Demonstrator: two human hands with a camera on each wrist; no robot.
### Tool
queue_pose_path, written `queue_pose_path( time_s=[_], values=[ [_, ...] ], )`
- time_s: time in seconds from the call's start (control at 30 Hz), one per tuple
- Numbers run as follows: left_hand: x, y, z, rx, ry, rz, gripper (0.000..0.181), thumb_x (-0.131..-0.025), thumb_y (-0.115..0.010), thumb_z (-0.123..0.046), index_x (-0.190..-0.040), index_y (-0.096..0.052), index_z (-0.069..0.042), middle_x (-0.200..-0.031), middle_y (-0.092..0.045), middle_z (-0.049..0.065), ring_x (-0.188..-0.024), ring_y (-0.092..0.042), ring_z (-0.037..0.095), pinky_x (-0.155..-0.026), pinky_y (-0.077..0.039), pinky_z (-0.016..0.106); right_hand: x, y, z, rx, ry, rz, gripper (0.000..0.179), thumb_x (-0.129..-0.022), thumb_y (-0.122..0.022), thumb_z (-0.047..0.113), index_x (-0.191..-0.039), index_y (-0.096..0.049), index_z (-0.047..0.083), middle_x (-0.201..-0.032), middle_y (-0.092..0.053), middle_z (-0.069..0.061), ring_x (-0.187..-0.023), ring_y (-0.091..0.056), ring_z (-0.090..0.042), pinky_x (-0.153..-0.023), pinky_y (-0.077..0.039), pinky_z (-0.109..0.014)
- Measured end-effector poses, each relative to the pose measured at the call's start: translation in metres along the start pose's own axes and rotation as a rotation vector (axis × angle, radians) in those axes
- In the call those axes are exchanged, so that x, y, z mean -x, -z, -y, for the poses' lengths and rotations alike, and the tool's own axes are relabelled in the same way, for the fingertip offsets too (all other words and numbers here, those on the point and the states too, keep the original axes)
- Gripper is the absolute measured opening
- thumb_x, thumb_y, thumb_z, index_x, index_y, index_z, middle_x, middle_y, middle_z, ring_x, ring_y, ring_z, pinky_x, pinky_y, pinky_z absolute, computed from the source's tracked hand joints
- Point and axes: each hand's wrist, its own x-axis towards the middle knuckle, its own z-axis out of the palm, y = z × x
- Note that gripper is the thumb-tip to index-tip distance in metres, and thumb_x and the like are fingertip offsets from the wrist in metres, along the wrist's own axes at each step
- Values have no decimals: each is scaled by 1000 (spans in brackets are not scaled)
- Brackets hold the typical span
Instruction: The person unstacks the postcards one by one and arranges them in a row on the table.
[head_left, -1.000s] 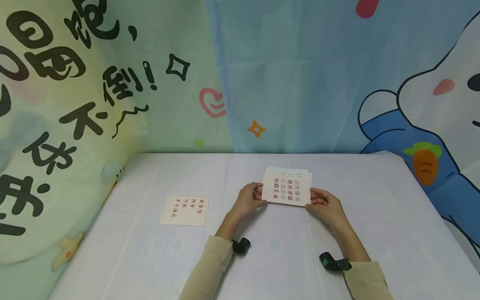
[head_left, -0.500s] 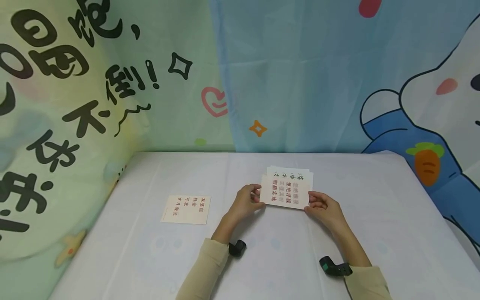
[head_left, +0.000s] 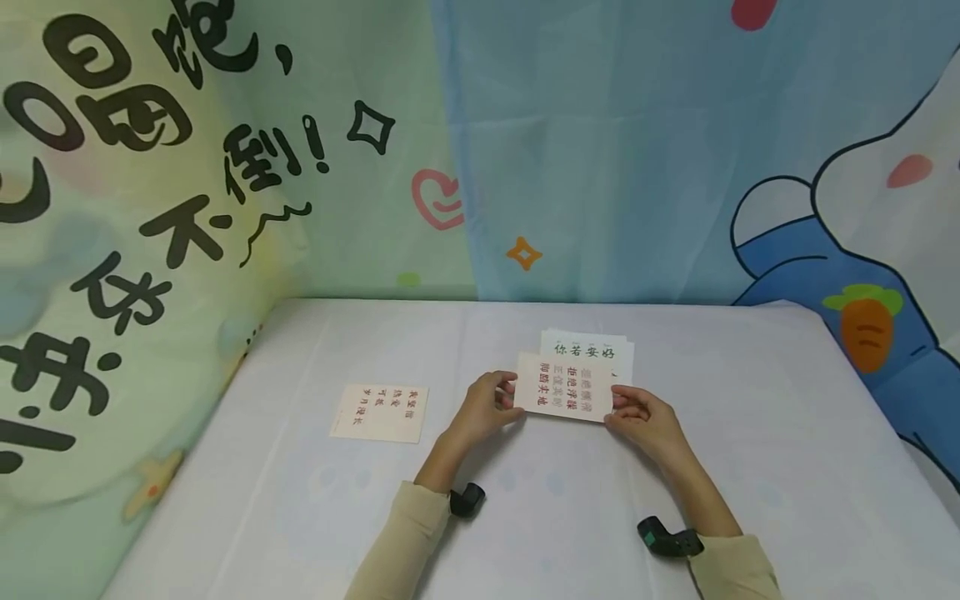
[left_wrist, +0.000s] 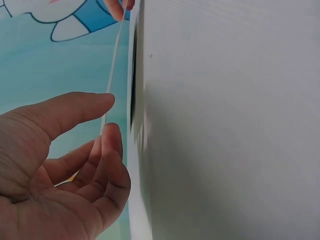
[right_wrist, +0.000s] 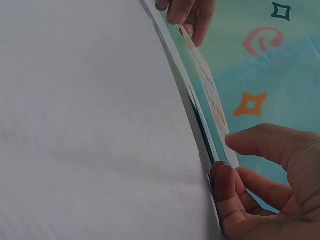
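A cream card (head_left: 564, 387) printed with columns of red and grey characters is held between both hands. My left hand (head_left: 480, 408) pinches its left edge between thumb and fingers, and my right hand (head_left: 647, 421) pinches the right edge the same way. In the left wrist view the card (left_wrist: 116, 55) appears edge-on, raised over the white tabletop. The right wrist view shows its printed face (right_wrist: 212, 100) at a steep slant. Just beyond it lie white cards (head_left: 585, 344) with dark green characters, partly hidden behind the held card.
Another cream card (head_left: 380, 412) with red characters lies flat to the left of my left hand. A white cloth (head_left: 300, 517) covers the table. Behind its far edge hangs a printed backdrop (head_left: 600, 167). A black camera sits on each wrist.
The held card has come slightly toward me and left relative to the white cards behind, uncovering their row of dark green characters. Both hands moved with it, and the head view shifted slightly.
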Motion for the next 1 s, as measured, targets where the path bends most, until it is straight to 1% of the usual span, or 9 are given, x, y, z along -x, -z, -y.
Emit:
queue_pose_path(
  time_s=[0.3,0.5,0.67,0.83,1.0],
  values=[
    [6,4,3,-5,-7,-3,54,-78,-76,4,-127,-54,9,-103,-57,12,-86,-61,19,-73,-50,22,2,-4,4,7,-5,18,56,-86,-70,5,-136,-48,-7,-120,-54,-21,-81,-56,-1,-72,-46,-13],
    [9,8,2,0,4,-5,54,-79,-76,4,-128,-53,9,-103,-57,12,-86,-60,20,-73,-51,22,2,-7,5,-7,14,25,56,-85,-69,0,-136,-48,-8,-119,-54,-22,-80,-56,-1,-71,-47,-13],
    [13,12,4,-1,5,-8,54,-79,-75,4,-128,-53,8,-102,-56,11,-85,-59,17,-73,-51,22,2,-11,6,-30,43,39,57,-83,-69,-6,-136,-47,-9,-119,-54,-24,-80,-57,1,-71,-49,-13],
    [16,16,8,-11,3,-16,54,-79,-76,4,-128,-53,9,-102,-56,11,-85,-60,17,-73,-51,22,2,-15,7,-44,57,57,59,-82,-70,-6,-136,-47,-9,-118,-54,-25,-80,-57,0,-70,-49,-13],
    [20,20,9,-12,1,-23,54,-79,-76,4,-128,-53,9,-103,-57,13,-87,-61,20,-73,-51,23,1,-21,8,-56,56,56,59,-80,-71,-7,-135,-48,-9,-118,-54,-25,-79,-57,1,-70,-49,-12]
  ],
)
